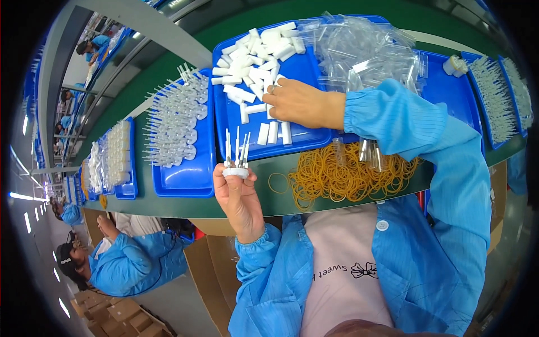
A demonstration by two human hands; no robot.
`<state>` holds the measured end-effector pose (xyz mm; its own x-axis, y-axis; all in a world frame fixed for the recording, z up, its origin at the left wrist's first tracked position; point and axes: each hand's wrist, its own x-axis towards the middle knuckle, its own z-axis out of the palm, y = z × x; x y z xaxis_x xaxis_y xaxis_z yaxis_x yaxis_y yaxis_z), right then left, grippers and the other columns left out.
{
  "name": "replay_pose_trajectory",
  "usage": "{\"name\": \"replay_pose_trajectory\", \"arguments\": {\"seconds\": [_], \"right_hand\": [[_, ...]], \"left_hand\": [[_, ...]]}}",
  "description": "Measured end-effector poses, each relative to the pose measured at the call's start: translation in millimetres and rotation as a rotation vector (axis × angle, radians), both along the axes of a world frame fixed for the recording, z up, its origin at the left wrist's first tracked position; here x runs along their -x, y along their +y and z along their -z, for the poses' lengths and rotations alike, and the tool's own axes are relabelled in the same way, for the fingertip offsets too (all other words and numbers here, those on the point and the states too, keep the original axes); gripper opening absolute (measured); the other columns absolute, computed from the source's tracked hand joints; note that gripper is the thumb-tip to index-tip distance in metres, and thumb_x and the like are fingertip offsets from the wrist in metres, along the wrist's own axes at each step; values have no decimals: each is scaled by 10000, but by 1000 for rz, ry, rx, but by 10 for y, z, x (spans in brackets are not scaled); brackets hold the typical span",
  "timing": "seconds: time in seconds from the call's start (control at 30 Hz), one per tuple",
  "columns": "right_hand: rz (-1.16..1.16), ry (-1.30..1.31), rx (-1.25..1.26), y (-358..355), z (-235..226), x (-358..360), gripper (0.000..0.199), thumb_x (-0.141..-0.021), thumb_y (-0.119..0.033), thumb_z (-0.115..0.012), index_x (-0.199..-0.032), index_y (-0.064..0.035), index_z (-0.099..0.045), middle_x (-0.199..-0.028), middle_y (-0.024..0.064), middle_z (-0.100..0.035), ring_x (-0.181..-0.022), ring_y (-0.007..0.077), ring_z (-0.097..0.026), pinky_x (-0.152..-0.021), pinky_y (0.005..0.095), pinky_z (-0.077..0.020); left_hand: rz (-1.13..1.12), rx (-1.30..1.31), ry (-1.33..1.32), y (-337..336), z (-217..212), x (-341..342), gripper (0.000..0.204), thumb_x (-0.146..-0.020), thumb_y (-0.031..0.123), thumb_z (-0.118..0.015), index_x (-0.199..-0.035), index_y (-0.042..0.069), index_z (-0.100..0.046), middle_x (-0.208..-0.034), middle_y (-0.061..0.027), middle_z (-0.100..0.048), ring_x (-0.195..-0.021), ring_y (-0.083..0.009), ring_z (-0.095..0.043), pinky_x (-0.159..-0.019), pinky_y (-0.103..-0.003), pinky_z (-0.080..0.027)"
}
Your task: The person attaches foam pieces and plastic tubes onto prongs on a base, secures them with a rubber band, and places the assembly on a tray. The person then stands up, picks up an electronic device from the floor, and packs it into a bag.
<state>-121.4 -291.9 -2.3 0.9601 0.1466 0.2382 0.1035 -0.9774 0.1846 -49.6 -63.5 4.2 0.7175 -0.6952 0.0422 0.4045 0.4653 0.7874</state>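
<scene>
My left hand [238,208] is raised at the table's front edge, its thumb and fingers closed round a small white round base [236,172]. Several thin metal-and-white pins stand upright from that base. Over the blue tray [306,136] my right hand [303,104] reaches in from the right, fingers bent down and pinching a white cylinder [270,112], partly hidden by the fingers. A loose heap of white cylinders [247,62] fills the tray's far part. Three white cylinders [273,132] lie side by side near its front.
Yellow rubber bands [337,174] lie heaped in front of the tray, with small clear tubes [370,154] on them. Clear plastic sleeves [365,50] are piled behind my right arm. A left tray holds clear pinned pieces [177,121]. A co-worker [129,253] sits at left.
</scene>
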Motion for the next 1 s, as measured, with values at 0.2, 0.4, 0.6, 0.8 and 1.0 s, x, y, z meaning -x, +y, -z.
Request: {"name": "replay_pose_trajectory", "arguments": {"seconds": [0.2, 0.4, 0.6, 0.8, 1.0], "right_hand": [[11, 58, 64, -25, -64, 139, 137, -761, -122, -562, -876, -76, -619, -799, 40, -586, -815, 197, -597, -727, 323, -419], [361, 75, -592, 142, -1116, 970, 174, -913, -188, -482, -1008, -50, -527, -723, 167, -604, -719, 333, -609, -598, 429, -448], [379, 5, -1126, 295, -1156, 1594, 243, -944, -275, -468, -962, -50, -558, -724, 106, -586, -675, 243, -579, -637, 352, -448], [468, 33, -1851, 416, -855, 1998, 335, -953, -365, -465, -1060, -66, -573, -804, -27, -529, -616, 29, -405, -507, 187, -291], [463, -243, -1813, 582, -508, 2105, 289, -938, -314, -500, -846, -45, -548, -734, -32, -515, -583, 17, -367, -504, 186, -279]], "left_hand": [[-46, -100, 15, 63, 23, -2, 272, -870, 176, -638, -1060, 49, -491, -943, -62, -575, -790, -147, -564, -713, -274, -485], [123, -138, -178, 85, -70, 101, 179, -877, 158, -620, -947, 53, -493, -918, -45, -505, -758, -125, -521, -682, -261, -447], [390, -114, -439, 99, -214, 284, 59, -831, 27, -630, -854, -5, -587, -970, -85, -464, -833, -151, -554, -744, -281, -483], [553, -178, -499, -82, -347, 599, 202, -827, 216, -677, -817, 42, -573, -889, -73, -475, -780, -146, -530, -706, -270, -463], [660, -151, -494, -128, -195, 640, 99, -845, 95, -630, -877, 12, -587, -961, -82, -469, -830, -138, -511, -743, -256, -434]]}}
